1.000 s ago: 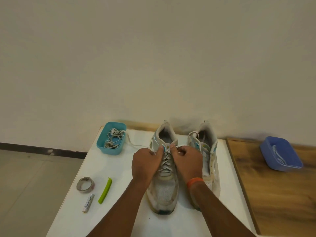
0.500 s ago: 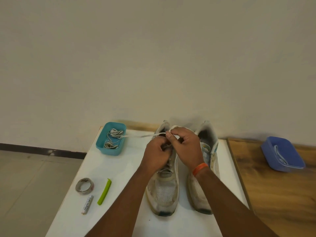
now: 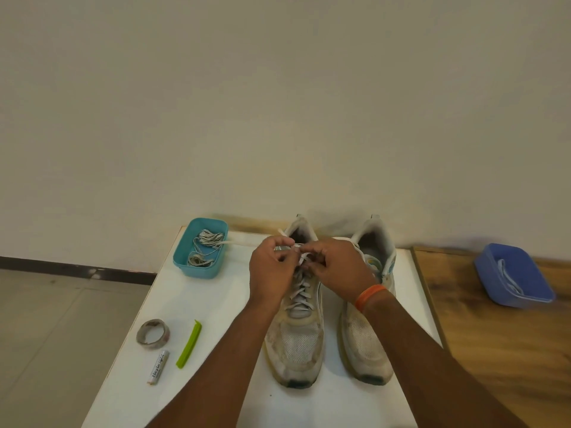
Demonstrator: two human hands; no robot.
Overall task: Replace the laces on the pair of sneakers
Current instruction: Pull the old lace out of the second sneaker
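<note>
Sneakers side by side on the white table (image 3: 309,406), toes toward the person; left sneaker (image 3: 298,338) laced up its eyelets with a pale lace (image 3: 299,291); right sneaker (image 3: 369,341) partly hidden behind the forearm, its eyelets not readable. Both hands meet over the top eyelets of the left sneaker; left hand (image 3: 269,273) has fingers curled, pinching a lace end by the collar; right hand (image 3: 335,268), orange wristband (image 3: 369,296) on it, fingers curled round the other lace strand; one free end trails off left to the teal tub (image 3: 200,248), which holds a tangle of laces. Step in hand, as I judge it: tying off or snugging the lace at the top of the left sneaker; exact knot stage hidden by the fingers. Next move likely calls for keeping tension on both ends, crossing and cinching; then turning to the right sneaker. Blue tub (image 3: 514,278) on the wooden surface (image 3: 494,350) holds another lace, probably for that; tape roll (image 3: 153,333), green clip (image 3: 189,344) and small tube (image 3: 158,367) lie untouched, well apart from the hands.
</note>
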